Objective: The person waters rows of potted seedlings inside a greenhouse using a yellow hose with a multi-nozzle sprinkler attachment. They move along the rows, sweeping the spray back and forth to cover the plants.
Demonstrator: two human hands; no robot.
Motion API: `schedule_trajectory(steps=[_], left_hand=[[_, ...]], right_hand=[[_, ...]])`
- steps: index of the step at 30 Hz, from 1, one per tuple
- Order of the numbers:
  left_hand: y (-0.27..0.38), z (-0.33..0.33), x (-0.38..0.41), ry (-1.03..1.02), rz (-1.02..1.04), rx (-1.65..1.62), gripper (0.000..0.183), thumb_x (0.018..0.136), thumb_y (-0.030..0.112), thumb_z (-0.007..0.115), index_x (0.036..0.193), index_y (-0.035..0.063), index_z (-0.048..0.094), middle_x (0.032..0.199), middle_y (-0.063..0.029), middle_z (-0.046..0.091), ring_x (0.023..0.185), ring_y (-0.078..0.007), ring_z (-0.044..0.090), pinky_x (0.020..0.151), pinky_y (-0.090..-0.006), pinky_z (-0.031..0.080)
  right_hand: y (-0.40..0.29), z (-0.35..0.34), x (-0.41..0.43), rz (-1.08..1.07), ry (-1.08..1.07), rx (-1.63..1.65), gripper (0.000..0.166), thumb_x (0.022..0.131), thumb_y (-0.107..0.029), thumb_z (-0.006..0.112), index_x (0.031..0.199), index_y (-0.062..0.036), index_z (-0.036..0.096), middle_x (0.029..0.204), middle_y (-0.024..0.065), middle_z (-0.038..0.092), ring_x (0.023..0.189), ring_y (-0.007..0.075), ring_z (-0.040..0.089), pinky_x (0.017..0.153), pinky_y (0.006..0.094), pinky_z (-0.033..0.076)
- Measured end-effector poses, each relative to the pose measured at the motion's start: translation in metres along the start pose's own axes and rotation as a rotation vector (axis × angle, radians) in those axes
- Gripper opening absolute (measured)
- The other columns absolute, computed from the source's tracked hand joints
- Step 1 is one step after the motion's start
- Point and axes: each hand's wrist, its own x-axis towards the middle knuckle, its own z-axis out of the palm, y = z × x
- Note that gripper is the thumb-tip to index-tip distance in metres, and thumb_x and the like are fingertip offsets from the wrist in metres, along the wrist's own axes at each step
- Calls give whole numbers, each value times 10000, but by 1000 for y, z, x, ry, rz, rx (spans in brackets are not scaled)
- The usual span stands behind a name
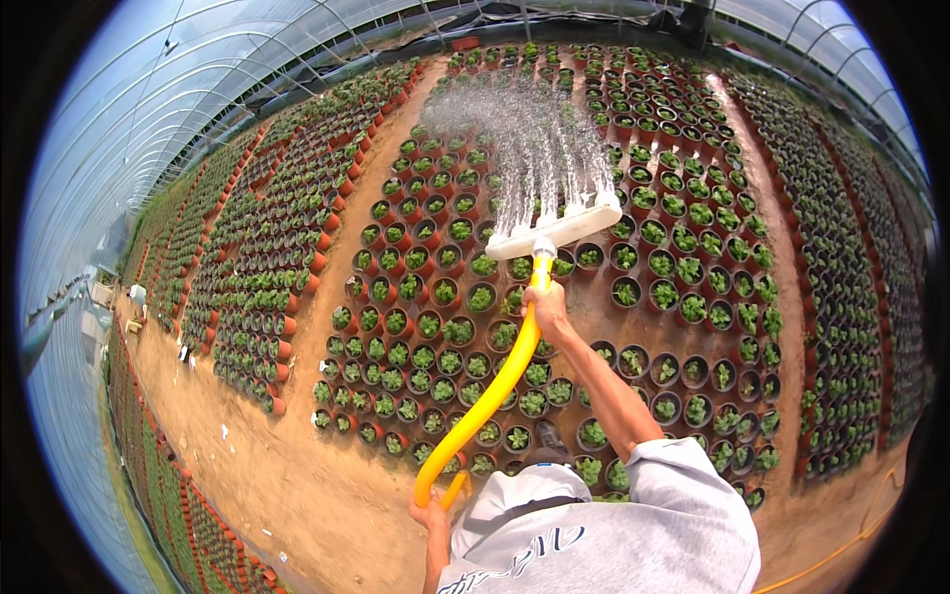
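Observation:
My right hand (548, 308) is closed around a yellow hose (486, 408) just below its white spray head (553, 229). Several nozzles along the white bar throw streams of water (545, 160) forward over potted plants (460, 230). Lower down, at the hose's bend beside my waist, my left hand (430, 512) grips the same hose. Small leafy green plants fill the dark and terracotta-coloured pots around the spray head. Part of my shoe (549, 434) shows among the nearest pots.
Further blocks of potted plants stand to the left (297, 223) and right (839, 297). Bare dirt paths (356, 193) run between them. A thin orange hose (865, 531) lies on the ground at lower right. Curved greenhouse hoops (245, 67) arch overhead.

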Motion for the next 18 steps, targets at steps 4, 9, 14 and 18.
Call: schedule_trajectory(steps=[4, 9, 14, 18], left_hand=[[22, 6, -6, 14, -7, -23, 306, 819, -86, 698, 1076, 8, 560, 966, -56, 579, 859, -169, 577, 755, -324, 508], [4, 11, 8, -66, 111, -80, 337, 784, -173, 617, 1055, 20, 561, 968, -78, 581, 876, -190, 578, 783, -345, 516], [-22, -5, 27, -119, 117, -196, 342, 770, -183, 602, 1041, 22, 563, 975, -77, 573, 889, -191, 575, 793, -354, 513], [6, -3, 7, -40, 84, 39, 318, 793, -158, 632, 1045, 24, 565, 971, -69, 571, 896, -188, 575, 788, -347, 511]], right_hand=[[10, -8, 0, 75, -71, -19, 153, 716, -60, 608, 825, 12, 528, 640, 72, 560, 493, 177, 553, 477, 316, 465], [22, -31, 5, 223, -405, -101, 159, 722, -38, 605, 860, 6, 540, 656, 60, 548, 476, 150, 517, 459, 288, 437], [29, -29, -11, 164, -262, -9, 139, 728, -47, 612, 829, -7, 526, 648, 64, 553, 480, 168, 534, 473, 314, 465], [36, -27, -4, 97, -25, 215, 150, 735, -31, 602, 842, -2, 501, 658, 74, 544, 489, 176, 534, 480, 317, 475]])
